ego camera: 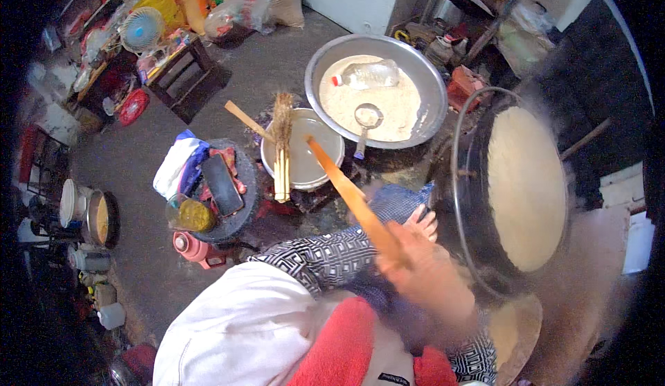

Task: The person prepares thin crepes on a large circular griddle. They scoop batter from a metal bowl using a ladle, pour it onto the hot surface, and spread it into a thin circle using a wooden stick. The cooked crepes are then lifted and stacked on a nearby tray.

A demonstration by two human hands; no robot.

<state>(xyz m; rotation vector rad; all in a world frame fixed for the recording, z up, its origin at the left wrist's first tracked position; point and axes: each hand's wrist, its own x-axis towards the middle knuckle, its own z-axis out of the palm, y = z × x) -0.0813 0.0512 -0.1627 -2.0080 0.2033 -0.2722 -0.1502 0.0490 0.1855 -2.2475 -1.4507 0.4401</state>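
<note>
My right hand (426,274), blurred, is closed around a long flat wooden stick (353,196). The stick's far end is over a pale basin of cloudy liquid (324,162). Fingers of my left hand (423,222) show beyond the patterned sleeve, against blue checked cloth (392,204); whether they grip it is unclear. A bundle of straw-like stalks (282,162) and a wooden strip (247,120) lie across the basin's left side. At right, a large round pan (491,178) carries a pale layer (530,188). A folded pale sheet or flat piece (506,329) is partly visible below it.
A wide metal basin (439,95) holds pale powder, a clear bottle (371,74) and a ladle (368,118). On a round dark stool (252,188) are a phone (222,183) and a jar (195,215), with a pink bottle (192,248) beside it. A wooden bench (179,74) stands upper left.
</note>
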